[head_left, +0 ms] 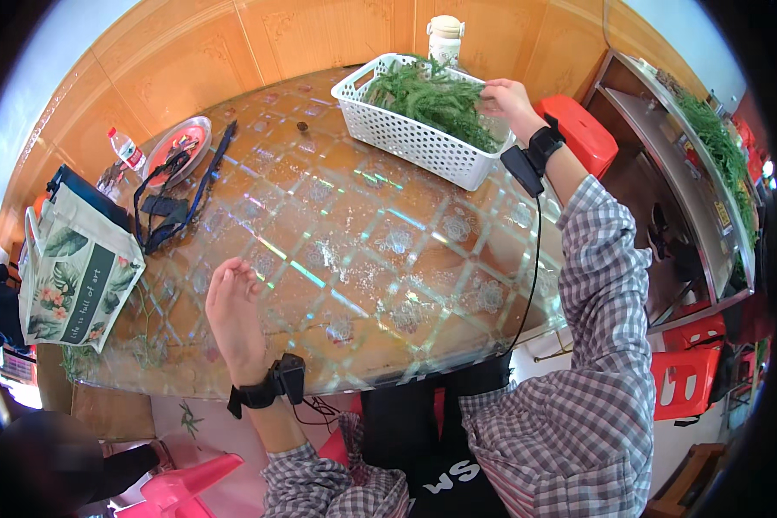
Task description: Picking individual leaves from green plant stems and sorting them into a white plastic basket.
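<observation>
A white perforated plastic basket (423, 148) stands at the far side of the table, heaped with feathery green sprigs (427, 99). At the basket's right end, my right hand (511, 102) reaches over the rim with bent fingers closed on some of the sprigs; its fingertips are partly hidden among them. My left hand (236, 311) hovers above the near left part of the table. Its fingers are loosely curled and slightly apart, with nothing seen in them. Both wrists carry black strapped devices, and a cable hangs from the right one.
The patterned table (354, 250) has pale crumbs scattered on it. At left are a printed tote bag (82, 268), dark straps (181, 226), a red tray (181, 151) and a bottle (126, 148). A white flask (445, 41) stands behind the basket; a red stool (578, 134) and a cabinet (665, 173) are at right.
</observation>
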Demonstrator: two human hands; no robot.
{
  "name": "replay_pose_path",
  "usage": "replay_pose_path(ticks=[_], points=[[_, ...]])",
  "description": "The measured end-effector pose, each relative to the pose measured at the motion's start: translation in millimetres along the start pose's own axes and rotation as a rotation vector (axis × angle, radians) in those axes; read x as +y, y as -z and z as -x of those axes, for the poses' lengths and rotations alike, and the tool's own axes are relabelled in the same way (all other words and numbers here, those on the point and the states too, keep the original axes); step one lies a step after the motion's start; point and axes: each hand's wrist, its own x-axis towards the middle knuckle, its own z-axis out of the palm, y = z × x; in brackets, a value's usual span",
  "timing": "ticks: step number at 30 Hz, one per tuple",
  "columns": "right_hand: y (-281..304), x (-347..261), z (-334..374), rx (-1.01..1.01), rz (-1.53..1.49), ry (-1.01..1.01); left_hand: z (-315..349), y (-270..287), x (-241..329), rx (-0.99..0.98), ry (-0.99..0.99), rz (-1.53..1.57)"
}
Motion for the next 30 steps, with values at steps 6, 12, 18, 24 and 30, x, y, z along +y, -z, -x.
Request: replay_pose_path(ticks=[6, 12, 18, 24, 30], points=[[-11.2, 21.2, -10.3, 0.001, 0.3, 0.059, -2.0, 11.1, 10.7, 0.057, -0.002, 0.072], [-11.1, 18.4, 6.9, -0.079, 0.614, 0.038, 8.7, 3.3, 26.2, 0.024, -0.048, 0.082], [-6.2, 1.0, 68.4, -0.082, 0.535, -0.041, 25.9, -16.4, 41.7, -0.082, -0.127, 0.026], [-6.1, -13.4, 122.8, -0.277, 0.579, 0.122, 47.2, -33.8, 43.3, -0.135, -0.186, -0.049], [-0.5, -4.6, 166.9, -0.35, 0.603, 0.489, 62.8, -45.2, 29.4, -0.172, -0.149, -0.087]])
